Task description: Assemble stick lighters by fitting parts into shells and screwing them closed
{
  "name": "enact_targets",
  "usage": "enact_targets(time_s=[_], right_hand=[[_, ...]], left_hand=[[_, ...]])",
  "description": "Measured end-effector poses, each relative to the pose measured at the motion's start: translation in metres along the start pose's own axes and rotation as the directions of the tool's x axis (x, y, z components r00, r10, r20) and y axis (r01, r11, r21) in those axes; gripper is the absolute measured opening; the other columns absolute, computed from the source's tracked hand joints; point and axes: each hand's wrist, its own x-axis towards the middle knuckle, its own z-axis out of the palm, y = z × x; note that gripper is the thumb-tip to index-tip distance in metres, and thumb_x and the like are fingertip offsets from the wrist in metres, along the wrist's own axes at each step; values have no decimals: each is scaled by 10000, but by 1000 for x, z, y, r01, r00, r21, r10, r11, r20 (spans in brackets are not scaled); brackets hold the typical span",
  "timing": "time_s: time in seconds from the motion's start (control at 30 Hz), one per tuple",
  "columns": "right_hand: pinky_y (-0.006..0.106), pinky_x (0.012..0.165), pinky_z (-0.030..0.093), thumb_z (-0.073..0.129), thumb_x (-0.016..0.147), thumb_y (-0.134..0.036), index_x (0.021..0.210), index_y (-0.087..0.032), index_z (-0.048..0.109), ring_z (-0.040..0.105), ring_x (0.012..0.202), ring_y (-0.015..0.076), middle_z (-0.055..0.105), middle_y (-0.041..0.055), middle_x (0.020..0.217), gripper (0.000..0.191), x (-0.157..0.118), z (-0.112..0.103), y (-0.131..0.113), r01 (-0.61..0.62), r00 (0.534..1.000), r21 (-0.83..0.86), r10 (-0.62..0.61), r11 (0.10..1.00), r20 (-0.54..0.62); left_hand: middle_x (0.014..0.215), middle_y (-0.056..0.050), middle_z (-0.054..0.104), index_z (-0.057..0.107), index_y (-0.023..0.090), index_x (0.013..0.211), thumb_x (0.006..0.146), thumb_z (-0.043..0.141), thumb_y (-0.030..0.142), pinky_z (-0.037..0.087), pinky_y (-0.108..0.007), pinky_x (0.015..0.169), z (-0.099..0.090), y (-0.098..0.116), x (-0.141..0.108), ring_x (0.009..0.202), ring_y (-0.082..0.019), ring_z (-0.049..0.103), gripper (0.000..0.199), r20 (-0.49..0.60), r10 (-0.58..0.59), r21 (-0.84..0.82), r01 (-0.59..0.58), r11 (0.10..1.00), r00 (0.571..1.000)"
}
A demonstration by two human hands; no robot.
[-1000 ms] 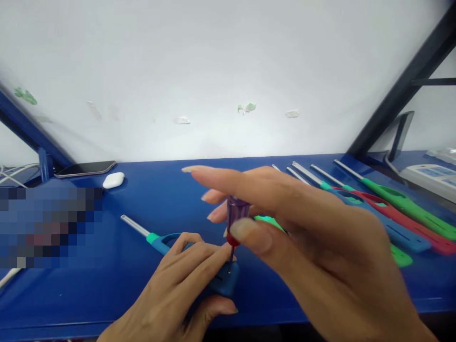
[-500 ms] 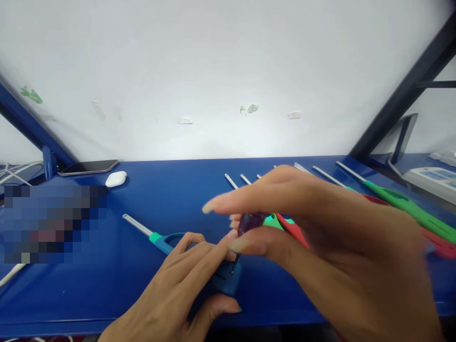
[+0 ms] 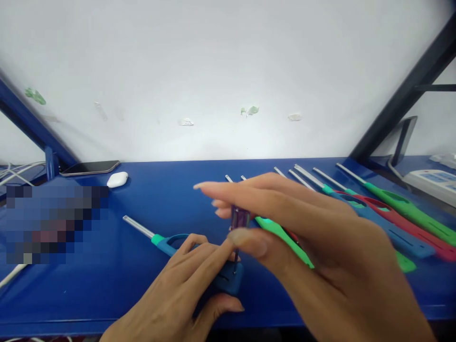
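Note:
A blue lighter with a metal tube and teal collar lies on the blue table, its middle covered by my left hand. The fingers of that hand press over the body, with the thumb at the near side. My right hand pinches the purple handle of a small screwdriver between thumb and fingers. The screwdriver stands nearly upright, its thin shaft beside my left fingertips and its tip at a small hole near the handle's end.
Several green, red and blue lighters lie on the right of the table, some partly behind my right hand. A white earphone case and a phone are at the back left. A white device is at far right.
My right hand has shifted left and turned around the screwdriver, which now stands more upright. More of the lighters on the right show. My left hand stays on the blue lighter.

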Motion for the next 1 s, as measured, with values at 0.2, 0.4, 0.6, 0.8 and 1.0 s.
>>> enact_targets(time_s=[0.2, 0.4, 0.6, 0.8, 1.0], right_hand=[[115, 779, 586, 742, 978, -188, 1120, -376, 788, 749, 883, 58, 778, -99, 992, 241, -1, -5, 2, 9, 999, 30, -10, 1000, 41], [110, 825, 590, 694, 996, -233, 1262, -400, 760, 757, 975, 69, 793, -104, 1130, 320, -3, -8, 6, -4, 994, -90, 14, 996, 110], [115, 770, 565, 644, 996, -127, 1220, -380, 766, 728, 844, 54, 773, -83, 1001, 359, -3, -10, 13, -1, 975, -102, 23, 995, 220], [127, 715, 561, 650, 1024, -240, 1273, -359, 759, 690, 773, 56, 732, -40, 1074, 296, -4, -10, 11, 29, 975, -201, 17, 979, 220], [128, 718, 556, 547, 973, -33, 1371, -411, 700, 712, 819, 54, 738, -63, 1072, 570, -3, -14, 15, 28, 945, -130, 16, 991, 328]], left_hand=[[1212, 4, 781, 423, 318, 1487, 1126, 439, 502, 556, -365, 1124, 0, -3, 4, 1103, -195, 756, 405, 65, 86, -5, -86, 996, 994], [1263, -5, 745, 380, 314, 1491, 1109, 507, 466, 596, -346, 1040, 4, -9, 9, 1122, -204, 726, 431, 175, 44, -49, -36, 998, 984], [1329, -12, 712, 400, 367, 1559, 1026, 673, 304, 625, -378, 988, 9, -12, 6, 1208, -253, 702, 602, 285, -38, -119, 74, 990, 958], [1334, -18, 713, 551, 343, 1460, 1021, 675, 290, 599, -402, 1046, 12, -12, 8, 1255, -260, 683, 459, 285, -37, -145, 81, 986, 958], [1366, -18, 708, 528, 333, 1484, 1030, 678, 305, 550, -440, 1135, 11, -10, 13, 1327, -256, 648, 479, 289, -1, -135, 42, 990, 957]])
